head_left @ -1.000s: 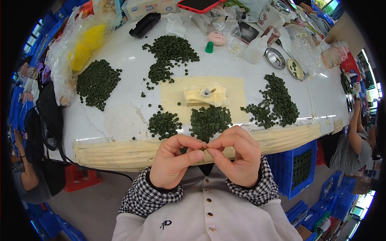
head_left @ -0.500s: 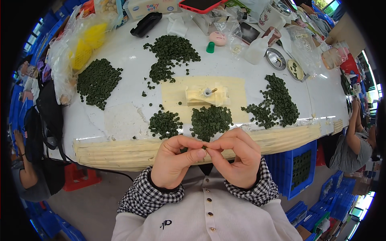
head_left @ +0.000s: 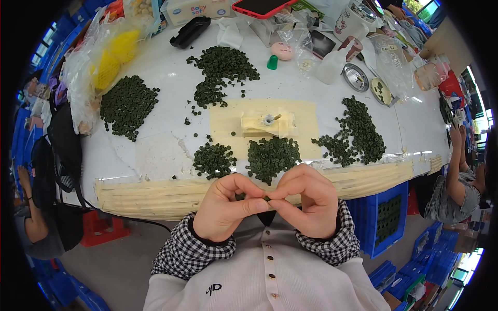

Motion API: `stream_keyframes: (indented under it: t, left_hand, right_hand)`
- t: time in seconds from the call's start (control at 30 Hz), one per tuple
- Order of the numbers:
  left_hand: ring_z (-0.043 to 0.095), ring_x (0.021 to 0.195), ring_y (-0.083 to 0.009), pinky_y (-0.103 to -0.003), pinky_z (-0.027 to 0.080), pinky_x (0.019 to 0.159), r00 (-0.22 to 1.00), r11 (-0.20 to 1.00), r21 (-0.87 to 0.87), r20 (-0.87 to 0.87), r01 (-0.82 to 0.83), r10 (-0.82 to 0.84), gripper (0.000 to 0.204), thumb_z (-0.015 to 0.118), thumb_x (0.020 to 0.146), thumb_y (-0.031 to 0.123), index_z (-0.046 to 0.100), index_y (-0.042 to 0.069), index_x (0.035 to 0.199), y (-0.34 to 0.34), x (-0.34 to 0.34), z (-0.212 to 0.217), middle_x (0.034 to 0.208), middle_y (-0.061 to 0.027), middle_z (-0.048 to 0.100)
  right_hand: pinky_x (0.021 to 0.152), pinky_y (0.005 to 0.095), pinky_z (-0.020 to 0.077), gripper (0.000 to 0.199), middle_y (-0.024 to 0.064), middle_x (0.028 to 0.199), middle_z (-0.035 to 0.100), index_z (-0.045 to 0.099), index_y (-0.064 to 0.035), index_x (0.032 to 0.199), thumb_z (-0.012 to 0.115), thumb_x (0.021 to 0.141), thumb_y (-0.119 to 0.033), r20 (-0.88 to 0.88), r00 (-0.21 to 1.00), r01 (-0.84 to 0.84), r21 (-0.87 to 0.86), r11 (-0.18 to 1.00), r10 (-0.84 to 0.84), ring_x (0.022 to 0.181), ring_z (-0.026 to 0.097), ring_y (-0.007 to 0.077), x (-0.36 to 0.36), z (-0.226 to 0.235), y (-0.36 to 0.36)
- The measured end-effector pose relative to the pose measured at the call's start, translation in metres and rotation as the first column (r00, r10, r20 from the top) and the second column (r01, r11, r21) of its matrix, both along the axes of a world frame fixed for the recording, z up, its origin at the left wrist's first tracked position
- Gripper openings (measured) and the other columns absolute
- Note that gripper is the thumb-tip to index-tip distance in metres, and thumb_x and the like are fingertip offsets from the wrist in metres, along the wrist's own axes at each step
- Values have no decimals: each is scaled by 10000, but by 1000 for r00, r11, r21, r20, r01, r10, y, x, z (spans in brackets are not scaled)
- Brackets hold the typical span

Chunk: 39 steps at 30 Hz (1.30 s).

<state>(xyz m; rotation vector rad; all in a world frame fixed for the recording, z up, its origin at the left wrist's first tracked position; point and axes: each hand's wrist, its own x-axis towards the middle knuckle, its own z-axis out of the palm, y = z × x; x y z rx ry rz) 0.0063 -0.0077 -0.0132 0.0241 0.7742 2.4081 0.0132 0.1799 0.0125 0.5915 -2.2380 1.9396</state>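
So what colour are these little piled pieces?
The little pieces are dark green, clearest in the head view.

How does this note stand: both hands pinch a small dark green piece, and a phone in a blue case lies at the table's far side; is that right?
Not quite: the phone is in a red case, not a blue one, as the head view shows. The rest stands: left hand and right hand pinch the dark green piece.
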Motion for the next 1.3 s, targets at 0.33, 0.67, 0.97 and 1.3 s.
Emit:
stream_keyframes:
  t: [0.33,0.67,0.97,1.3]
  left_hand:
    - [591,782,-70,-194,471,680,971,927,-372,-199,48,-130,92,679,837,12,668,-19,924,-4,-5,6,890,-63,673]
    - [443,634,-10,-172,362,561,958,844,-528,-278,-95,-66,107,642,852,10,680,-40,940,-2,-2,15,804,1,645]
    - [377,560,9,-170,296,494,922,789,-580,-384,-202,-46,113,656,835,7,688,-27,938,0,-1,13,687,53,582]
    - [391,572,4,-168,319,505,908,796,-555,-418,-242,-16,87,648,827,-7,682,-28,905,-1,1,7,748,20,614]
  right_hand:
    - [559,270,460,186,61,792,577,693,-40,898,738,723,3,-218,976,41,271,962,20,670,564,177,-2,10,7]
    - [562,272,469,204,66,793,602,701,-38,907,728,716,29,-188,982,74,247,966,-27,672,580,179,-1,5,3]
    - [663,257,492,172,91,838,633,684,-6,924,660,765,53,88,996,27,-8,1000,-26,740,621,166,-1,-6,0]
    - [671,260,492,156,88,833,637,672,-1,909,643,762,40,177,984,17,-64,998,-5,749,621,157,1,-10,-2]
